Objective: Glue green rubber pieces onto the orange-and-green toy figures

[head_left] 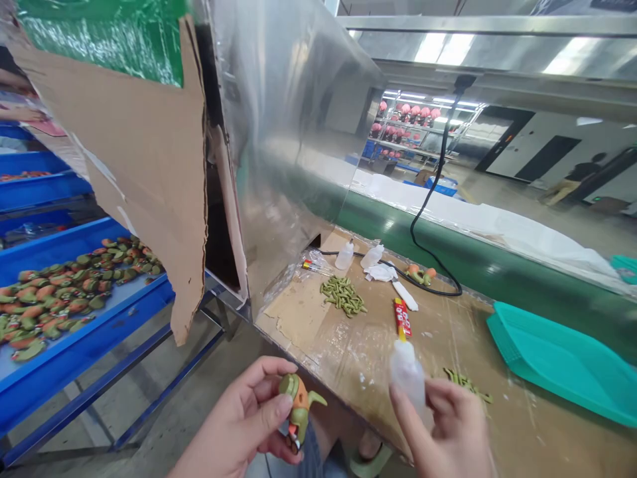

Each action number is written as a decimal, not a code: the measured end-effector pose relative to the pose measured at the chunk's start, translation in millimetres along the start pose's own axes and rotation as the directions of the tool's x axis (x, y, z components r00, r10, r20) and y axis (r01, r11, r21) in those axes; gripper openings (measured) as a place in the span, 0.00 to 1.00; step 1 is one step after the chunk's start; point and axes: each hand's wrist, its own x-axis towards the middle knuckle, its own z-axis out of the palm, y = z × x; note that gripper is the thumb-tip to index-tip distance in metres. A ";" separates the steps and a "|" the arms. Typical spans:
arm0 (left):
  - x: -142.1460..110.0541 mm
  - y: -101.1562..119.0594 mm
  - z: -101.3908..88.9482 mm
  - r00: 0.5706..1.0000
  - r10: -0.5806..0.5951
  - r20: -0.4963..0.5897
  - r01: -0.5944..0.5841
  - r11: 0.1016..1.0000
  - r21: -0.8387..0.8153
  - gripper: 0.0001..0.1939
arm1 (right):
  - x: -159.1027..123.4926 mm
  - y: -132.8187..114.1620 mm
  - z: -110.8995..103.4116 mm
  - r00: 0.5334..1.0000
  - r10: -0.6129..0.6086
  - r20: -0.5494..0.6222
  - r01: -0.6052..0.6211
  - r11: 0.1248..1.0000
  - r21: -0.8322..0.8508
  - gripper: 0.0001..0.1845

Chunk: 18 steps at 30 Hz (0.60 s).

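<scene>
In my left hand (pixel 261 415) is a small green-and-orange toy figure (pixel 300 401), pinched between thumb and fingers in front of the table's edge. A thin green part juts from its right side. My right hand (pixel 448 418), a little blurred, grips a translucent squeeze bottle (pixel 408 375) with its nozzle pointing up and away. Just beyond the nozzle lies a red-and-yellow packet (pixel 403 317) on the cardboard-covered table (pixel 343 352). One pile of small green pieces (pixel 343 295) sits farther back, and another small group of green pieces (pixel 468 384) lies beside my right hand.
Two more squeeze bottles (pixel 344 255) stand or lean near the back, by a black cable (pixel 432 199). Stacked teal trays (pixel 557 362) rest at right. On the left, a blue tray (pixel 134 315) holds many similar figures; torn cardboard (pixel 144 153) hangs over a metal housing (pixel 283 133).
</scene>
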 end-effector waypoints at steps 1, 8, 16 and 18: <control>0.8 0.3 -0.8 1.000 -0.001 -0.001 0.001 1.000 0.000 0.15 | 15.3 11.5 5.7 0.999 0.044 -0.019 -0.044 0.999 -0.009 0.27; 5.3 4.7 -9.5 0.999 -0.008 -0.039 0.007 1.000 -0.030 0.16 | 29.9 14.8 11.8 0.979 0.028 -0.200 -0.070 0.975 -0.209 0.34; 8.5 3.5 -8.0 1.000 0.001 -0.028 -0.002 0.999 -0.035 0.17 | 57.6 1.6 85.1 0.943 -0.220 0.250 0.299 0.889 -0.347 0.09; 7.7 2.5 -11.6 1.000 0.002 -0.027 -0.003 1.000 -0.014 0.17 | 72.3 5.5 96.9 0.949 -0.175 0.264 0.270 0.882 -0.386 0.09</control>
